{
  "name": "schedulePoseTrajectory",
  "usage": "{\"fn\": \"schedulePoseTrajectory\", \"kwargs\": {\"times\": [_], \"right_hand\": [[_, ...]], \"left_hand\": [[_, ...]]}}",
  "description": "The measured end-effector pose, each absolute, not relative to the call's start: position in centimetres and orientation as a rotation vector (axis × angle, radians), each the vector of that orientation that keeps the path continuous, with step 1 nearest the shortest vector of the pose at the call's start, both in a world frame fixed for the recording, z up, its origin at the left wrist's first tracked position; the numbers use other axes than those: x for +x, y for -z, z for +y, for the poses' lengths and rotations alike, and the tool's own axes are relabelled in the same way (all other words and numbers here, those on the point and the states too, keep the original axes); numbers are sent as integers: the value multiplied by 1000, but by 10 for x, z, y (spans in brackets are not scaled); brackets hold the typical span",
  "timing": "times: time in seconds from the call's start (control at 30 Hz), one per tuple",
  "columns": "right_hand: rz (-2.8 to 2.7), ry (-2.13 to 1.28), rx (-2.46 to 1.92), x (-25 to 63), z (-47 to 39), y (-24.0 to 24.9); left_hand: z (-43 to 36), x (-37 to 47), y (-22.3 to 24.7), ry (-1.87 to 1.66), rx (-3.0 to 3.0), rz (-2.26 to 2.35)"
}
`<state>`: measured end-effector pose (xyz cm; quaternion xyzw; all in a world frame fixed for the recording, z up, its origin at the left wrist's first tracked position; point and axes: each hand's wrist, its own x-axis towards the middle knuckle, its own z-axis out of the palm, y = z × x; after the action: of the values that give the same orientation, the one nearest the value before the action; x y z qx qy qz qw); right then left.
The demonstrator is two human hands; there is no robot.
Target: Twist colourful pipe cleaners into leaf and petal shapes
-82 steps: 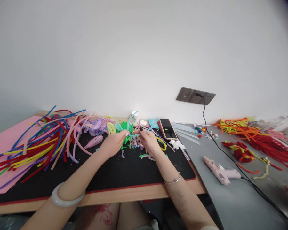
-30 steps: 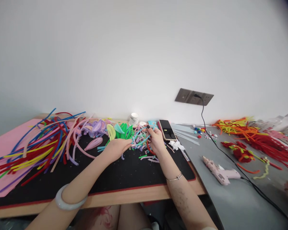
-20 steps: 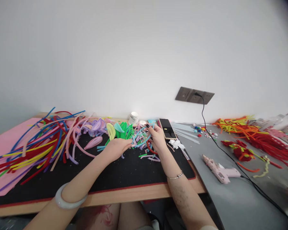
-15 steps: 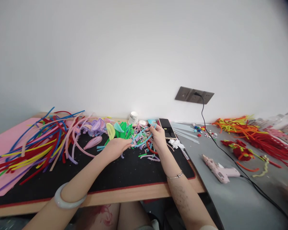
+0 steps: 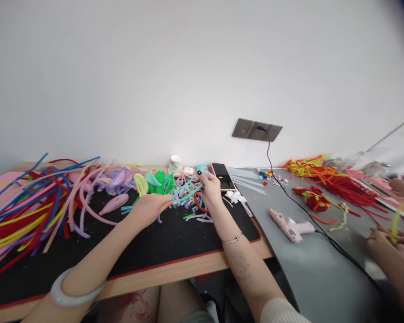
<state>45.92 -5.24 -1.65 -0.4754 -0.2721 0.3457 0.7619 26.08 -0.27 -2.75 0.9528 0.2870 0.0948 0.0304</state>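
Light blue pipe cleaners [image 5: 187,193] stretch between my two hands, above a heap of short cut pieces. My left hand [image 5: 154,206] pinches their left end, fingers closed. With thumb and fingers closed, my right hand [image 5: 209,186] grips their upper right end. Beside my left hand lie a green bundle [image 5: 164,181] and a yellow loop [image 5: 141,185]. A pink looped bundle [image 5: 114,204] rests on the black mat [image 5: 148,249]. Long multicoloured pipe cleaners [image 5: 30,215] spread over the left side.
Behind my hands stand a paper cup [image 5: 175,164] and a phone [image 5: 222,176]. A pink glue gun [image 5: 291,225] with a black cable lies on the grey table [image 5: 309,269]. Red and orange pipe cleaners [image 5: 343,186] lie beyond. Another person's hands [image 5: 390,244] hold something yellow at right.
The view has turned right, so the scene sits further left. Another person's hands with a yellow piece have come into sight at the right. My hands keep their hold on the light blue pipe cleaners.
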Motion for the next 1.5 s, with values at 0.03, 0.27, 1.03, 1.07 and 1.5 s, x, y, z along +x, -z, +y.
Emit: {"fn": "schedulePoseTrajectory", "kwargs": {"times": [0.03, 0.27, 1.03, 1.07, 1.5], "right_hand": [[-589, -751, -1025, 459, -52, 17], [-580, -787, -1041, 460, -51, 20], [-613, -865, -906, 464, -50, 21], [-612, -864, -908, 464, -49, 22], [-599, -865, -924, 463, -48, 23]], "left_hand": [[-3, 261, 27, -290, 2935, 902], [3, 259, 31, -432, 2822, 786], [0, 262, 30, -321, 2973, 1034], [0, 262, 30, -312, 2978, 1037], [3, 261, 40, -299, 3044, 1027]]}}
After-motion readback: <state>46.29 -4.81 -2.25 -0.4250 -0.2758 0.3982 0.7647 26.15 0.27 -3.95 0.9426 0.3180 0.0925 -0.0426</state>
